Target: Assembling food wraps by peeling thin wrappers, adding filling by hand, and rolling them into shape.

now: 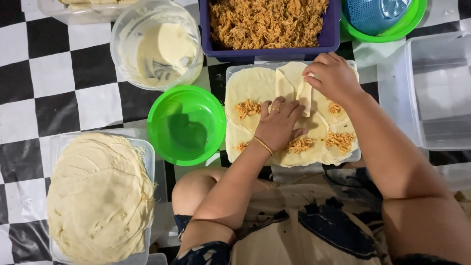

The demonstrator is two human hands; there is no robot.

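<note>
From the head camera, the left hand (278, 122) presses flat, fingers spread, on a thin wrapper (250, 88) lying on the tray (230, 73). The right hand (333, 76) pinches that wrapper's folded flap (294, 78). A green bowl (186, 125) sits just beside the tray.

The tray of wrappers (230, 73) is hemmed in: the purple tub of shredded filling (333, 29) touches its far edge, the green bowl (186, 125) sits just beside its left, and a clear box (431, 93) stands near its right. Open checkered floor (54, 78) lies left of the batter bowl (157, 44), above the stack of round wrappers (98, 196).
</note>
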